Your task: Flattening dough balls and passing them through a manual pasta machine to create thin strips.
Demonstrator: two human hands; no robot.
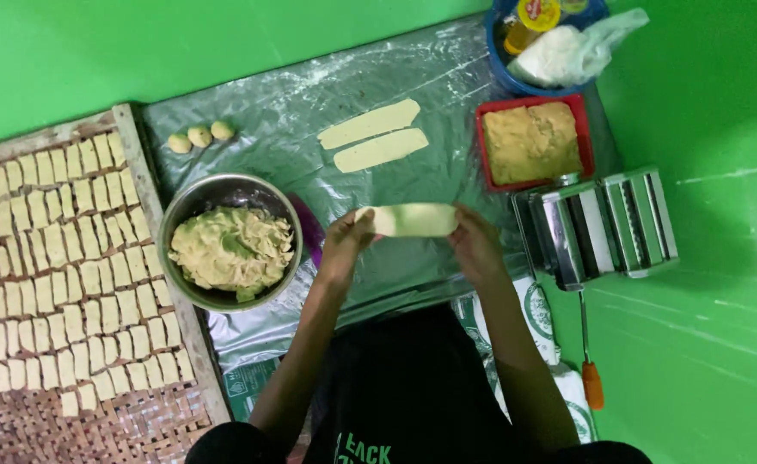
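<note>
Dough strip (414,220) — both ends pinched in left hand (344,245), right hand (476,247).

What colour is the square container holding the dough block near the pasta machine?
Red; the container shows best in the head view, beside the pasta machine.

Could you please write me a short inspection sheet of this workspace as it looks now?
Surface: floured clear plastic sheet on green floor.
Job's things: pale flat dough strip held at both ends by left hand and right hand.
Clutter: two dough strips, steel bowl, red dough tray, steel pasta roller, woven tray of cut squares.
Grippers: both grip the strip.
Cables: nothing seen.
Surroundings: blue basin.
</note>
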